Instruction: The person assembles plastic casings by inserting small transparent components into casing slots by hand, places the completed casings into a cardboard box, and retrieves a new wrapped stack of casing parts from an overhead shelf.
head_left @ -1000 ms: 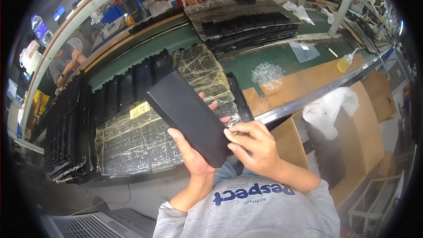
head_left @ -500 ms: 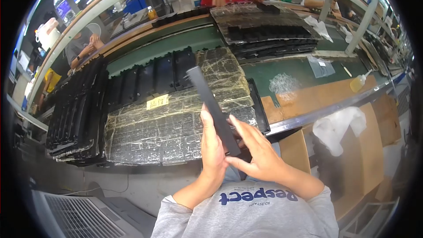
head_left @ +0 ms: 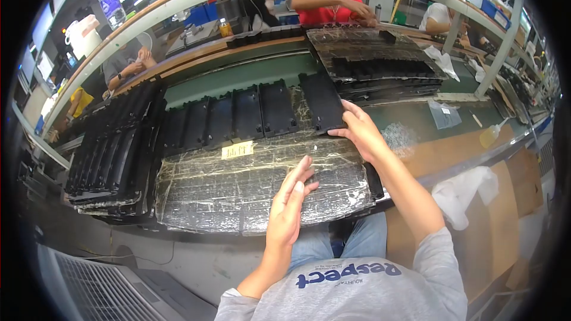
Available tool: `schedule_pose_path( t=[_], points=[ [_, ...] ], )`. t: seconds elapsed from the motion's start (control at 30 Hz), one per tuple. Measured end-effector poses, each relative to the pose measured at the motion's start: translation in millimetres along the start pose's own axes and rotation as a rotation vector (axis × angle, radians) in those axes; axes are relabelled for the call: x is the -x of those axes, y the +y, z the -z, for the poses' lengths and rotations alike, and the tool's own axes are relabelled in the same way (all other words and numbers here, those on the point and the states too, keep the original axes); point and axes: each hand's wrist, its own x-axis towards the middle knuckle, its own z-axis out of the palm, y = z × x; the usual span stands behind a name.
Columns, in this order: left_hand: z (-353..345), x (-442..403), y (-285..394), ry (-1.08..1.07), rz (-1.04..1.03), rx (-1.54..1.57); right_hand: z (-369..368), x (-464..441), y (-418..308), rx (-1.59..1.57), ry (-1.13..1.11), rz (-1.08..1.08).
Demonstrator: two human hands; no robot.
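My right hand (head_left: 361,131) grips the lower right edge of a black plastic panel (head_left: 323,102), thumb below and fingers at its side. The panel rests at the right end of a row of similar black panels (head_left: 247,113), with a narrow gap to its left. Under them lies a tape-wrapped board (head_left: 238,187) with a shiny, creased surface and a yellow label (head_left: 237,150) with handwriting. My left hand (head_left: 287,207) is over the board's front half, fingers stretched out and holding nothing.
Stacked black panels (head_left: 113,148) stand at the left. Another loaded stack (head_left: 380,53) lies at the back right, near a person in red (head_left: 327,3). To the right are a pile of small clear parts (head_left: 399,138), a plastic bag (head_left: 444,114) and a squeeze bottle (head_left: 490,135).
The black panel, held upright between both hands before, now lies on the board at the row's right end. My left hand has let go; my right hand has reached forward with the panel.
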Motion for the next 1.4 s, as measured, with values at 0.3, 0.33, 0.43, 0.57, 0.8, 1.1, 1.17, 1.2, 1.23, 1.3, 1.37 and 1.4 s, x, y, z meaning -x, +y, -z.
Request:
schedule_pose_path(
  t=[0.3, 0.33, 0.43, 0.57, 0.8, 1.1, 1.17, 1.2, 1.23, 1.3, 1.37, 1.4],
  points=[
    [3.6, 2.4, -4.7, -0.075, -0.074, -0.104, -9.4, -13.1, 2.4, 0.839, 0.050, 0.164],
    [3.7, 2.4, -5.1, -0.074, -0.080, -0.107, -7.9, -11.0, 0.7, 1.077, 0.062, 0.318],
    [3.7, 2.3, -5.9, -0.095, -0.083, -0.110, -3.4, 8.1, 1.3, 0.991, 0.108, 0.390],
    [2.0, 2.9, -8.6, -0.112, -0.076, -0.166, -4.6, 65.3, -24.7, 0.841, 0.122, 0.479],
    [-5.0, 8.8, -6.5, -0.082, -0.053, -0.206, 152.6, 177.5, 11.4, 0.801, 0.808, 0.516],
    [-24.4, 6.7, 0.9, 0.020, -0.101, -0.398, 379.9, 412.5, 183.3, 1.156, 1.621, -0.267],
    [-28.0, 9.2, -2.0, 0.019, -0.103, -0.422, 408.0, 434.9, 220.7, 1.162, 1.572, -0.404],
    [-29.8, 11.2, -2.8, 0.040, -0.101, -0.455, 417.8, 441.3, 239.6, 1.167, 1.514, -0.532],
    [-31.1, 12.7, -2.3, 0.058, -0.099, -0.494, 416.2, 440.7, 247.9, 1.163, 1.449, -0.660],
    [-33.5, 14.3, -2.4, 0.075, -0.102, -0.546, 402.9, 413.7, 259.6, 1.044, 1.353, -0.744],
    [-35.9, 15.1, -4.8, 0.096, -0.072, -0.579, 378.5, 379.5, 255.6, 0.891, 1.200, -0.875],
    [-38.2, 15.0, -4.6, 0.105, -0.059, -0.594, 375.0, 369.5, 270.2, 0.879, 1.169, -0.911]
  ],
)
